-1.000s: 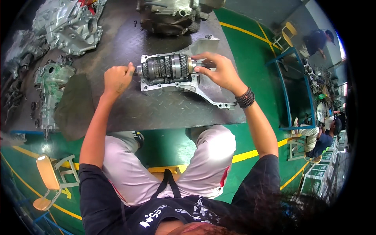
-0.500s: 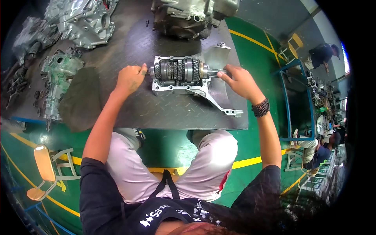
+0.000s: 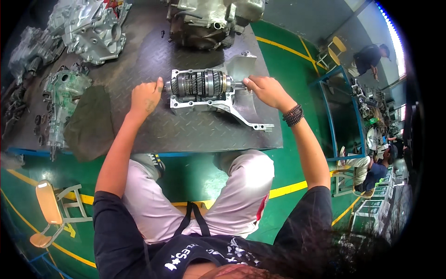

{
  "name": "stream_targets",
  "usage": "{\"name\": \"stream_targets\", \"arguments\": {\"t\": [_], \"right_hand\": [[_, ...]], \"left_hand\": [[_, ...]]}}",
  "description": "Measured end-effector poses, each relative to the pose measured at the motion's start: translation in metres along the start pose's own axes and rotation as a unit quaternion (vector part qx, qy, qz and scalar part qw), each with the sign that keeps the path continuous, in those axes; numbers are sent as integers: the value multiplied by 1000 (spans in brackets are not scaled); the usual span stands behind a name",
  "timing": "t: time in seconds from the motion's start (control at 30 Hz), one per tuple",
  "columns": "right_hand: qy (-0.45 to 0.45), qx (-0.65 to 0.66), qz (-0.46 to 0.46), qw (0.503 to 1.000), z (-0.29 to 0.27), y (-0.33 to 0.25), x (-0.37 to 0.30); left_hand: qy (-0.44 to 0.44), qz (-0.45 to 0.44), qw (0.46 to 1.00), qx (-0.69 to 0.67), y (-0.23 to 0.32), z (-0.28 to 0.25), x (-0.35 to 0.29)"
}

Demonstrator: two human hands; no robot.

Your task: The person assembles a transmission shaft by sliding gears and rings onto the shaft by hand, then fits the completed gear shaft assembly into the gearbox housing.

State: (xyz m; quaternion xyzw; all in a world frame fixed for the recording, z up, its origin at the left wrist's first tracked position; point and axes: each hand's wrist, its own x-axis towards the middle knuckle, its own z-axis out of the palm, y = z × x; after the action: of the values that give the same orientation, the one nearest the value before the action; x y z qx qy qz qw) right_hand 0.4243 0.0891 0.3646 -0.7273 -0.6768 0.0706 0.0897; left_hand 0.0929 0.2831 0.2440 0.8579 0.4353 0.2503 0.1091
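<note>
A gear shaft assembly (image 3: pixel 198 83) with several helical gears lies across an open silver gearbox housing half (image 3: pixel 199 105) on the dark table. My left hand (image 3: pixel 146 96) is closed at the shaft's left end, thumb up against it; the fingertips are partly hidden. At the opposite side, my right hand (image 3: pixel 270 91) pinches the splined shaft end between thumb and fingers. A long flanged arm of the housing runs out below my right hand.
Large metal casings (image 3: pixel 88 35) stand at the back left, and a dirty gearbox (image 3: pixel 211 25) at the back. A green-stained casing (image 3: pixel 65 90) and a dark cloth (image 3: pixel 90 123) lie left of my arm. Chairs (image 3: pixel 49 202) stand on the green floor; other people are at right.
The whole view has shifted, so the table appears a little farther left. My right thumb and fingers have drawn closer together on the splined end. My left hand stays at its end of the shaft.
</note>
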Motion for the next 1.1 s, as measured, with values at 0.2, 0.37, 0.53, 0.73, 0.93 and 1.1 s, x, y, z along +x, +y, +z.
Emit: {"name": "stream_targets", "arguments": {"t": [0.2, 0.37, 0.53, 0.73, 0.93, 1.1], "right_hand": [[39, -76, 56, 995, 11, 0, 13], [144, -69, 116, 980, 23, -12, 27], [152, -66, 156, 974, 22, 17, 14], [99, -5, 159, 982, 28, 3, 2], [3, 13, 99, 995, -24, -45, 28], [-93, -52, -39, 994, -51, -120, 58]], "left_hand": [[-3, 6, 1000, 0, -1, -3, 0], [-32, -18, 999, -3, -3, -8, 7], [-52, -14, 999, -6, 11, 5, 22], [6, -16, 1000, -22, -22, 0, -10], [-143, -168, 971, -87, -47, -53, -45], [-177, -250, 900, -312, -63, -121, -152]]}}
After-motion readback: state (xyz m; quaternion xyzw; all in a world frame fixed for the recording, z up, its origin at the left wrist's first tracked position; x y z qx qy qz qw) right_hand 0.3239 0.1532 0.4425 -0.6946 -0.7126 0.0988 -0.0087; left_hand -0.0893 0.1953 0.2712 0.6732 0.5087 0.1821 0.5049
